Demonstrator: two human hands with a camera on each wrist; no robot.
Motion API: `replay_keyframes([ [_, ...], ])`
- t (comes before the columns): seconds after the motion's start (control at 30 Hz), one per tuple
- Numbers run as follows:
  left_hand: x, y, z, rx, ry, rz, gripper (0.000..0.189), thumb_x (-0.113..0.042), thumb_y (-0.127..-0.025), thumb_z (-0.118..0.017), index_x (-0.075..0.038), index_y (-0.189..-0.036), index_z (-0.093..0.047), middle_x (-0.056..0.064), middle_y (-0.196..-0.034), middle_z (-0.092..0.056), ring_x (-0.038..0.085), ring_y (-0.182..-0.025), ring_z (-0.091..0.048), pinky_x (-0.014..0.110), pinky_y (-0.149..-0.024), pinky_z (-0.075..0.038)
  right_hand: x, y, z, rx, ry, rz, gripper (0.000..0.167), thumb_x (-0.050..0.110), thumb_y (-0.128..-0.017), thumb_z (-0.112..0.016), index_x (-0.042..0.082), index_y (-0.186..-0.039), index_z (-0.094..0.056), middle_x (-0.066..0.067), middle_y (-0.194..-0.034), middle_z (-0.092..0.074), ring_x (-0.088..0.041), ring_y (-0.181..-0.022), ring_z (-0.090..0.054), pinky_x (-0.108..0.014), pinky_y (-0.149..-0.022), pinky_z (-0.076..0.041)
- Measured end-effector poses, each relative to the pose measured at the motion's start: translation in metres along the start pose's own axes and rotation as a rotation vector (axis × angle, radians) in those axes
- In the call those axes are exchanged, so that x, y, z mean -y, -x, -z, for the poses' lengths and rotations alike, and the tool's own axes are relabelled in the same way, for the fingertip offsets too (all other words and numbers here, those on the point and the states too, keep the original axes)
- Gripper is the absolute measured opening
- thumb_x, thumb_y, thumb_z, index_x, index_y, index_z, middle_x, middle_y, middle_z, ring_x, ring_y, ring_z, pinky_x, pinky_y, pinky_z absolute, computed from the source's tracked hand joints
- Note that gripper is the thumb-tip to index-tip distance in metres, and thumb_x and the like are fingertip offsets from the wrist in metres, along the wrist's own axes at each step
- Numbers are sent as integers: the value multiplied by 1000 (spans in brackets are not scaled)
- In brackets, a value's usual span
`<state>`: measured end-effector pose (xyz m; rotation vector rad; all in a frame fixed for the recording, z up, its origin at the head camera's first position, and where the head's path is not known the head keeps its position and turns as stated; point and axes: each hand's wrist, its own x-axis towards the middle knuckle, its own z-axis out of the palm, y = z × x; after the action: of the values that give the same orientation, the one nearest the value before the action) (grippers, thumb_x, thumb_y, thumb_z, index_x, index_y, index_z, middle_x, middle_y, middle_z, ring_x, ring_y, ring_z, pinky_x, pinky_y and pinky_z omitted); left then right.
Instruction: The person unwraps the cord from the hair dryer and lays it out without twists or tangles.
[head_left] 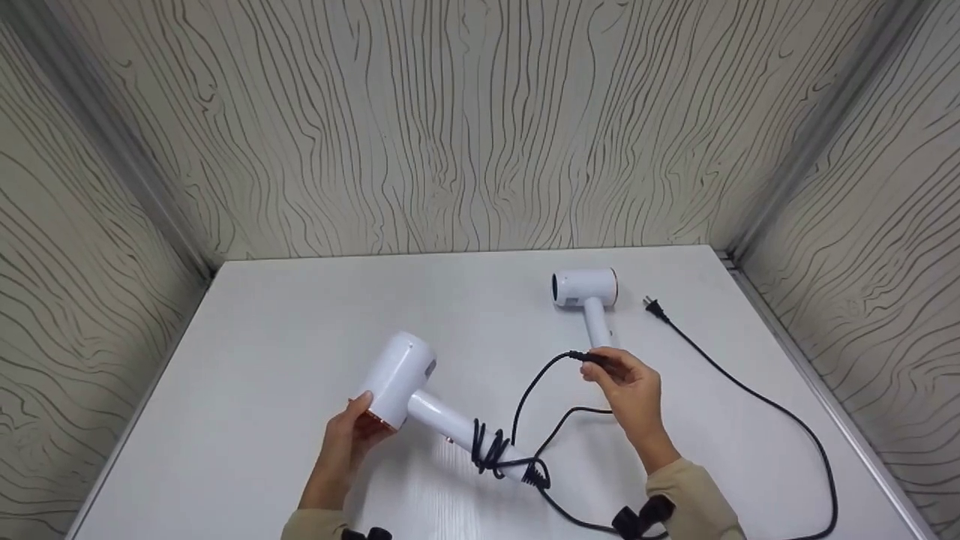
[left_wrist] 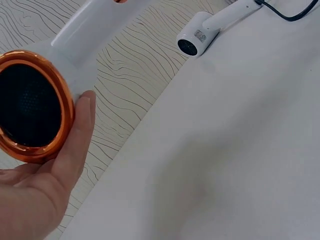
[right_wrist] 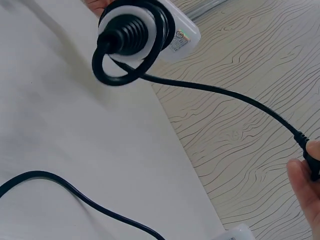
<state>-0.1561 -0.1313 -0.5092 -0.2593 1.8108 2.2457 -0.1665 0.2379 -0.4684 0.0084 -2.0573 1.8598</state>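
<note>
My left hand (head_left: 341, 442) grips a white hair dryer (head_left: 397, 371) by the copper-rimmed (left_wrist: 67, 107) end of its barrel, thumb on the near side. The dryer is held above the table, its handle slanting down to the right. Several turns of black cord (head_left: 491, 450) are wound around the lower handle. My right hand (head_left: 634, 394) pinches the black plug (right_wrist: 312, 162) at the free end of this cord, between thumb and fingers. The plug's prongs are hidden. From the handle to the right hand, the cord bows upward in a loose arc.
A second white hair dryer (head_left: 585, 287) lies at the back right of the white table (head_left: 300, 315), partly behind my right hand. A two-pin plug (head_left: 654, 307) lies beside it, its black cord (head_left: 795, 420) curving along the right side. Wood-patterned panels (head_left: 465, 135) enclose the table.
</note>
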Motion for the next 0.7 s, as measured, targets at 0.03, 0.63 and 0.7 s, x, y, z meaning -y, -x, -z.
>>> replay_keyframes([
  [0.03, 0, 0, 0, 10, 6, -1, 55, -37, -99, -40, 7, -132, -43, -2, -97, -66, 13, -88, -66, 26, -84, -58, -1, -1, 0, -10, 13, -16, 28, -10, -78, -71, -17, -104, -63, 14, -84, -69, -1, -74, -69, -15, -71, -59],
  [0.63, -7, 4, 0, 103, 110, -20, 52, -40, -100, -34, -1, -134, -35, -1, -104, -63, 14, -93, -65, 29, -89, -58, -34, -5, -8, -59, 230, 41, 18, -8, -76, -74, -10, -93, -70, -30, -89, -70, 9, -64, -60, -7, -61, -54],
  [0.7, -8, 4, 0, 106, 143, -23, 51, -40, -100, -32, -2, -134, -32, 0, -105, -63, 15, -94, -66, 31, -91, -58, -35, -6, -7, -68, 253, 40, 16, -9, -76, -74, -10, -92, -70, -29, -87, -70, 10, -63, -59, -7, -60, -53],
])
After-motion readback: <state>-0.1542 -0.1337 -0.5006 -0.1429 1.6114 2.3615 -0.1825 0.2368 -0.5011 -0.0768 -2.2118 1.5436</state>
